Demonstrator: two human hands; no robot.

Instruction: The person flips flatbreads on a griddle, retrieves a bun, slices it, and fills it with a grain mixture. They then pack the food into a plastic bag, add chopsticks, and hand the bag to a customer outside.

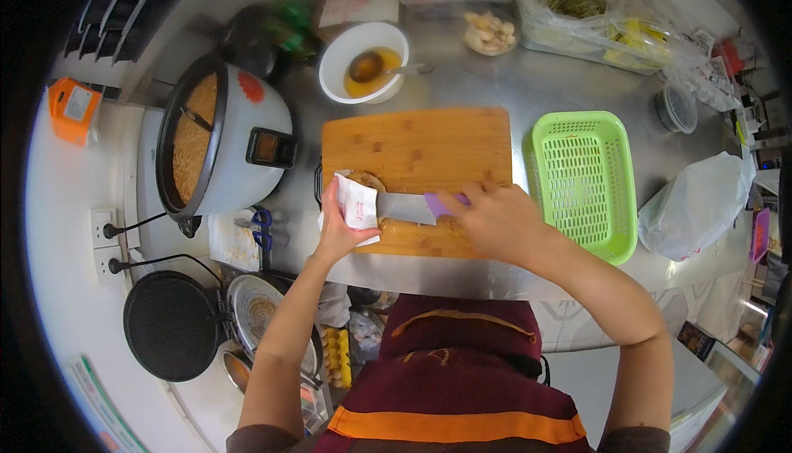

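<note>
My left hand [334, 233] grips a white paper bag [357, 200] with red print, over the left part of a wooden cutting board [427, 150]. In my right hand [504, 221] is the purple handle of a wide-bladed kitchen knife [408, 207]. Its blade points left, and its tip end meets the bag's right edge; whether it reaches inside is hidden. Just behind the bag, a browned round piece of food [368, 179], perhaps flatbread, shows on the board, partly covered by the bag. Small crumbs lie near the blade.
A rice cooker [263, 112] holding brown food stands left, above blue-handled scissors [262, 230]. Behind the board are a white bowl [331, 75] with a ladle and peeled garlic [489, 32]. A green plastic basket [625, 187] and a white plastic bag [696, 208] sit right. An open round griddle [173, 326] is lower left.
</note>
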